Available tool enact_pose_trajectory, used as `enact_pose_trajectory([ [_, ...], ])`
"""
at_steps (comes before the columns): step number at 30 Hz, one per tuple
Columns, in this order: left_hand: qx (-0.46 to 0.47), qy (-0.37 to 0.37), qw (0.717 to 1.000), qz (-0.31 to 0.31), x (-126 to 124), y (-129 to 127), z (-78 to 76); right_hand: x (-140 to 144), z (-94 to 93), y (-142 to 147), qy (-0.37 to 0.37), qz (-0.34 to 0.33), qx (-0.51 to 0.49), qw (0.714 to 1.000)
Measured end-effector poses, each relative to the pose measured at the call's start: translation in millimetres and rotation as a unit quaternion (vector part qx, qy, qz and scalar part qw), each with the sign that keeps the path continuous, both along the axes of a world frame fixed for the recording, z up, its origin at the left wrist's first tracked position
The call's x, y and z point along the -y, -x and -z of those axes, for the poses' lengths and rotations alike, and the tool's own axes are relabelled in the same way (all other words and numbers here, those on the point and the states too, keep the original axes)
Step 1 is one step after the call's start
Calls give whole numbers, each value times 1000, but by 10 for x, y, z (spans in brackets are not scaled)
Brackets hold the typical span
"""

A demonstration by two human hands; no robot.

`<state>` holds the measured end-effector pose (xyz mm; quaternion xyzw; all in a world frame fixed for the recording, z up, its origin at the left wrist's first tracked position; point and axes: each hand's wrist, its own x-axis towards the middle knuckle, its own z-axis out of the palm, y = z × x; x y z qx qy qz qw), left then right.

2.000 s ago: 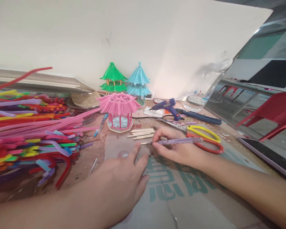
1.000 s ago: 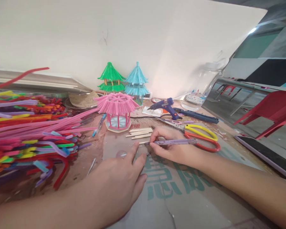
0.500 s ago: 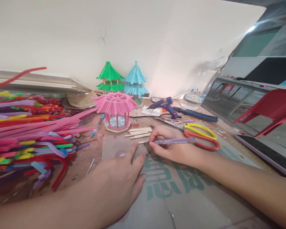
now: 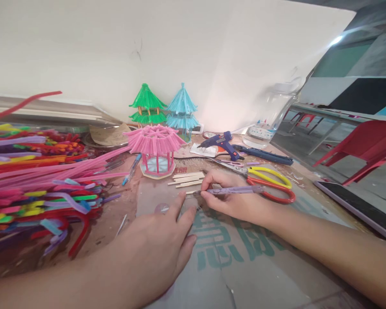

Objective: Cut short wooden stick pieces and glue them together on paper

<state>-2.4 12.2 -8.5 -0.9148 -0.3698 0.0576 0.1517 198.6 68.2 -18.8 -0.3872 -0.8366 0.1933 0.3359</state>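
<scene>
Cardboard [image 4: 244, 266] with green printed characters covers the near part of the table, and both hands work on it. The left hand [image 4: 157, 249] lies flat with fingers spread, gripping nothing, its fingertips pinning a small wooden stick [image 4: 193, 193] against the sheet. The right hand [image 4: 231, 197] is closed around a purple craft knife [image 4: 234, 190], whose tip meets that stick just right of the left fingertips.

The blade works very close to the pinning fingers; a slip along the thin stick could likely nick them, or the stick could roll and the cut run crooked. More loose wooden sticks [image 4: 186, 178] lie just beyond and could be scattered by a jolt.

The table is crowded. Yellow-and-red scissors [image 4: 270, 184] rest to the right of the knife hand, a blue glue gun [image 4: 220, 143] farther back, and a pink pavilion model [image 4: 156, 148] stands beyond the sticks, with green [image 4: 146, 105] and blue [image 4: 182, 107] pavilions against the white wall [image 4: 180, 51]. A heap of coloured pipe cleaners [image 4: 35, 180] fills the left side. A clear plastic bottle [image 4: 270, 120] stands at far right; red chairs [image 4: 366, 150] show beyond the table.
</scene>
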Motion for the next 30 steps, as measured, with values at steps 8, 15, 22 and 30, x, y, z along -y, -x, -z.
enact_pose_trajectory([
  [8, 1, 24, 1000, -19, 3, -3, -34, -13, 14, -12, -2, -1, -3, 1000],
  [15, 4, 20, 1000, -14, -8, -3, -31, -22, 23, -16, -4, 2, -1, 1000],
  [22, 36, -13, 999, -2, -5, 17, 29, -53, 69, -16, -5, 12, 0, 1000],
  [30, 57, -29, 998, -14, -5, 24, 82, -74, 72, -49, -78, 18, -8, 997],
])
